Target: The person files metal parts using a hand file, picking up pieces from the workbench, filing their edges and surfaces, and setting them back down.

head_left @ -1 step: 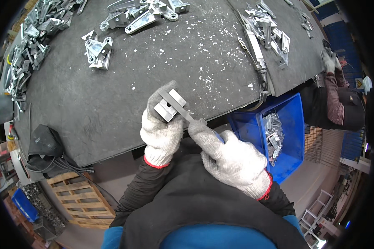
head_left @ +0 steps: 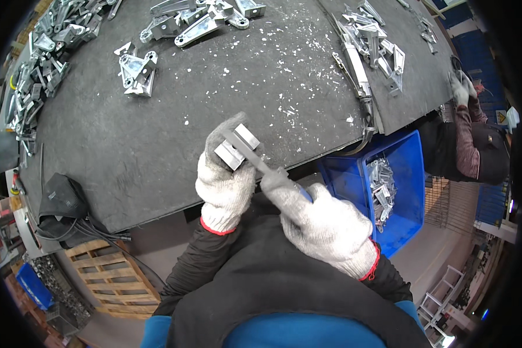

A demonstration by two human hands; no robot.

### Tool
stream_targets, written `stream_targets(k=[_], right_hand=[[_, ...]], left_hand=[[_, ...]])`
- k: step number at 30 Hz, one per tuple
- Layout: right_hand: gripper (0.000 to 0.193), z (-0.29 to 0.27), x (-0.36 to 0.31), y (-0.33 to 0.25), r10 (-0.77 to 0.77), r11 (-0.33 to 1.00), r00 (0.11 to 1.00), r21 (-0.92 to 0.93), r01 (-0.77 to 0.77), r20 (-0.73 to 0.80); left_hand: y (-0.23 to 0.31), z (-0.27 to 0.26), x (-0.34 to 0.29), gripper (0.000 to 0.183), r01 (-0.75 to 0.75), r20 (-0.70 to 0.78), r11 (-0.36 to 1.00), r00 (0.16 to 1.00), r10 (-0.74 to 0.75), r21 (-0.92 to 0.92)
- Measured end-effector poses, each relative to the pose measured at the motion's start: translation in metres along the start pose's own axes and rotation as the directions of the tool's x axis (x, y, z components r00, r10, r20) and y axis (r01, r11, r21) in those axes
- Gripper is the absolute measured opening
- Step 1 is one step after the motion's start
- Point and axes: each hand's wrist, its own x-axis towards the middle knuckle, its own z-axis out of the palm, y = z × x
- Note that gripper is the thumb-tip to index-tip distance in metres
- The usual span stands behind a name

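My left hand (head_left: 223,180), in a white knit glove with a red cuff, is closed around a small silver metal bracket (head_left: 230,155) near the table's front edge. My right hand (head_left: 327,226), gloved the same way, grips a flat file (head_left: 252,155) by its blue handle, the index finger stretched along it. The file's grey blade lies across the bracket's face, between its two raised blocks, and is slightly blurred. Most of the bracket's lower side is hidden by my left fingers.
Similar metal brackets lie in piles on the dark table (head_left: 156,156). A white-and-black air tool (head_left: 356,66) rests at the right. Below it stands a blue bin (head_left: 409,197) holding parts. A co-worker's gloved hands (head_left: 461,90) are at far right. A wooden pallet (head_left: 113,275) is lower left.
The file has shifted slightly along the bracket and now covers the dark hole seen before. My left hand and the bracket have hardly moved.
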Motion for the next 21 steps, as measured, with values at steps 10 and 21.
stream_targets(k=[10,21], right_hand=[[0.079,-0.002,0.014,0.038,-0.315,0.626,0.942,0.772,0.114,0.116],[0.087,0.008,0.017,0.045,-0.41,0.383,0.892,0.924,-0.02,0.19]], left_hand=[[-0.011,-0.014,-0.016,0.057,0.043,0.015,0.993,0.999,-0.045,0.113],[0.0,-0.005,-0.002,0.064,-0.043,0.039,0.981,0.999,0.036,0.187]])
